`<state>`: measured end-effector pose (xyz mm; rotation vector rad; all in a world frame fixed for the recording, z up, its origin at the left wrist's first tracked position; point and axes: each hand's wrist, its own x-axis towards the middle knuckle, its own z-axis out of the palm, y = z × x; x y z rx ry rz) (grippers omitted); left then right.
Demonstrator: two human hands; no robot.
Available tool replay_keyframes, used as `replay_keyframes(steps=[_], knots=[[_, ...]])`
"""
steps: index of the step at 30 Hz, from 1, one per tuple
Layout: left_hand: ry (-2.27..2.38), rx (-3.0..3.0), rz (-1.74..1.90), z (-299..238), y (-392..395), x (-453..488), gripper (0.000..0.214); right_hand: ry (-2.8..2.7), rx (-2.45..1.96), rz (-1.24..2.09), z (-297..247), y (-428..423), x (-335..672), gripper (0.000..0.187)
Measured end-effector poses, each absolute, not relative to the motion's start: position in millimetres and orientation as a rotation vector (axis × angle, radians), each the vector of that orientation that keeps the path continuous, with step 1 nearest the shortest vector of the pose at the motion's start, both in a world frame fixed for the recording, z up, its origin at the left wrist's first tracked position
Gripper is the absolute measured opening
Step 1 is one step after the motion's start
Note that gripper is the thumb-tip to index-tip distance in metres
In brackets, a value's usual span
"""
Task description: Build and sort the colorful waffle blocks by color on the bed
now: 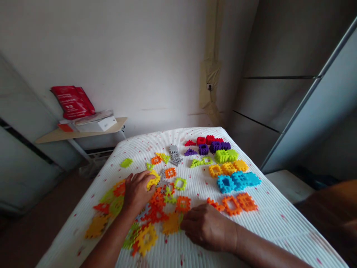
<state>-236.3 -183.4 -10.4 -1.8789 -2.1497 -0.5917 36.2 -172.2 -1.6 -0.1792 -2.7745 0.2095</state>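
My left hand (pixel 138 190) reaches over a loose mixed pile, its thumb and fingers closed on a yellow interlocking plastic tile (pixel 153 180). My right hand (pixel 208 227) is low over the pile's right edge with its fingers curled down. A sliver of a green tile (pixel 181 222) shows at its fingertips; most of what lies under the fingers is hidden. Beside it are a yellow-orange tile (pixel 170 223) and an orange window-frame tile (pixel 183 204). Nearer me lies a yellow tile with a cut-out centre (pixel 147 239). Grey tiles (pixel 174 153) lie beyond my left hand.
Sorted stacks line the right side: red tiles (pixel 210 139), purple tiles (pixel 219 146), green tiles (pixel 226 156), yellow tiles (pixel 229 168), blue tiles (pixel 239 181) and orange tiles (pixel 247 202). They share a white quilted cover (pixel 267 227). A side shelf (pixel 50 137) holds a red bag (pixel 73 102).
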Motion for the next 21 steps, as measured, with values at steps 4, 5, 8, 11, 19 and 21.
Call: replay_keyframes(steps=[4,5,8,11,19,21], knots=[[-2.158,-2.033,-0.594,-21,-199,-222,0.031,-2.787,-0.206,0.266,-3,-173,36,0.016],[-2.166,-2.072,-0.589,-24,-202,-220,0.034,-2.788,-0.209,0.272,-4,-173,36,0.015],[-2.175,-2.154,-0.598,-31,-210,-216,0.046,-2.789,-0.207,0.287,-6,-173,36,0.015],[-2.169,-2.148,-0.631,-30,-214,-211,0.055,-2.79,-0.202,0.311,-7,-174,36,0.017],[-2.186,-1.874,-0.514,-25,-218,-196,0.042,-2.787,-0.216,0.293,-13,-175,35,0.017],[-2.192,-1.843,-0.51,-27,-217,-196,0.036,-2.794,-0.208,0.289,-14,-175,35,0.018]])
